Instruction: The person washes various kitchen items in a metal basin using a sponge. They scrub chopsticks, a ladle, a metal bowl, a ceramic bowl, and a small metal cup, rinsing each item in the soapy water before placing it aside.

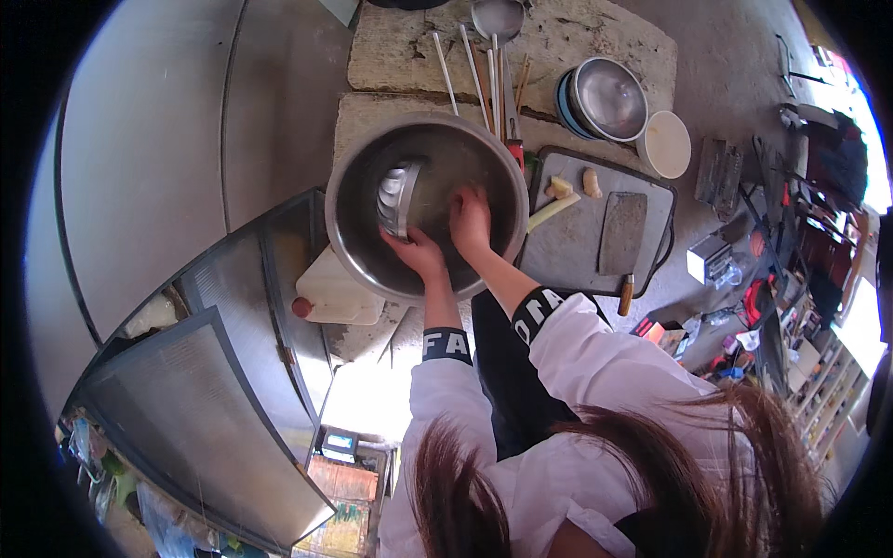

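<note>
A wide stainless steel basin point(513, 265) holding cloudy water stands before me. Inside it, on the left, a shiny metal bowl point(396, 199) is tipped on its side. My left hand point(421, 257) grips the near end of that bowl's rim. To the right of it, my right hand point(471, 222) reaches into the basin, its fingertips dipping into the water. Whether anything lies under those fingers is hidden by the murk.
Right of the basin, a cutting board point(558, 258) carries a cleaver point(623, 234), ginger pieces point(591, 183) and a pale green stalk point(554, 213). Behind are stacked bowls point(609, 97), a cream bowl point(664, 144), chopsticks point(444, 73) and a ladle point(498, 19). A plastic jug point(342, 289) lies front left.
</note>
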Available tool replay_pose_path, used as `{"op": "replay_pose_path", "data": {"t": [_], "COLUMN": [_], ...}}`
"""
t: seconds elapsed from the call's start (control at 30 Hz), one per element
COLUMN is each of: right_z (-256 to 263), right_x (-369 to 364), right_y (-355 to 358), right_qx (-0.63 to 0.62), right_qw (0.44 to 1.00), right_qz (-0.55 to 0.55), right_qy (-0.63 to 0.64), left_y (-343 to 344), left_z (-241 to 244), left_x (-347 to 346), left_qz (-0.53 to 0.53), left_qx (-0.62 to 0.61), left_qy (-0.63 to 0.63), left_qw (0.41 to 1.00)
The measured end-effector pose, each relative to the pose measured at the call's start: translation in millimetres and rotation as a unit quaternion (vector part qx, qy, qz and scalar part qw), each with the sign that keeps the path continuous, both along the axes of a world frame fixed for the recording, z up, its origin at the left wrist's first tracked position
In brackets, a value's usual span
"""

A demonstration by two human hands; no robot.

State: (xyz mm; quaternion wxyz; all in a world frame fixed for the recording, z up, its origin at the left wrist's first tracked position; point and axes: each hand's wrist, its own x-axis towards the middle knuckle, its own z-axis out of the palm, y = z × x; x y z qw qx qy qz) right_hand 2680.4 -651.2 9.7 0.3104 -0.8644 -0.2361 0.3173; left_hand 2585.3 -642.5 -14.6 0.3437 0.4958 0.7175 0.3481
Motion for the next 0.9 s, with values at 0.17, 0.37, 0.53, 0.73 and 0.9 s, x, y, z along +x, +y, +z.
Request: {"op": "replay_pose_path", "data": {"t": [0.17, 0.37, 0.53, 0.73, 0.9], "right_z": [27.4, 7.5, 30.9, 28.5, 41.6], "right_x": [-8.2, -7.1, -10.3, -7.2, -16.2], "right_y": [-8.0, -9.1, 2.8, -12.5, -27.4], "right_qx": [0.018, 0.007, 0.091, 0.050, 0.109], "right_qw": [0.994, 0.999, 0.994, 0.939, 0.930], "right_qz": [0.054, 0.024, 0.064, 0.328, 0.350], "right_qy": [-0.094, -0.027, -0.018, -0.094, 0.021], "left_y": [-9.9, 0.8, 5.9, 19.5, 37.6], "left_z": [-8.4, 13.4, 35.1, 41.6, 36.9], "left_x": [2.7, 5.3, 5.2, -4.1, -21.2], "left_qz": [0.029, -0.012, -0.069, -0.039, -0.047], "left_qx": [-0.049, -0.056, -0.040, -0.170, -0.271], "left_qy": [0.001, -0.015, -0.047, -0.264, -0.373], "left_qw": [0.998, 0.998, 0.996, 0.949, 0.886]}}
